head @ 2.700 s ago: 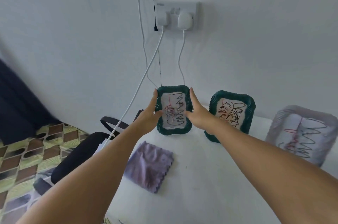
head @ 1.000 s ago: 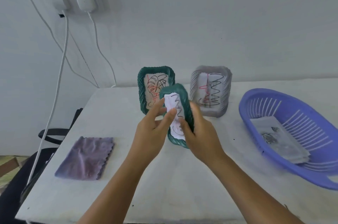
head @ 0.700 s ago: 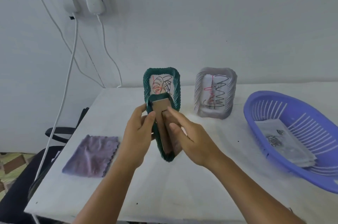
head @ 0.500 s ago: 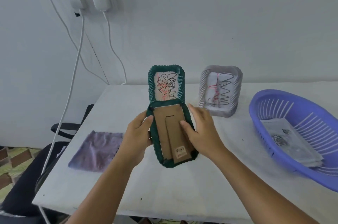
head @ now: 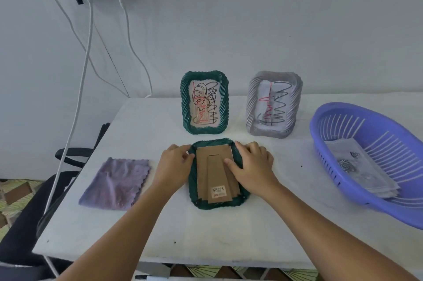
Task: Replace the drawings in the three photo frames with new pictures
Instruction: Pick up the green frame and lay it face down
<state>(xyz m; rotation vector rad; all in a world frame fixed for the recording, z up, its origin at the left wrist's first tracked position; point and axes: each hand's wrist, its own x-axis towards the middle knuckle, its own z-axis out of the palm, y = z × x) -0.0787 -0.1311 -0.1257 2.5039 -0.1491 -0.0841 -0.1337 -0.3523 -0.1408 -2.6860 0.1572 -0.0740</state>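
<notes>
Where held aloft before, green frame [head: 217, 204] face-down, table [head: 206, 241]

We observe two bare forearms, no sleeves visible. Left hand [head: 175, 164] and right hand [head: 253, 166]: fingers ringless, wrists behind them unadorned.
</notes>
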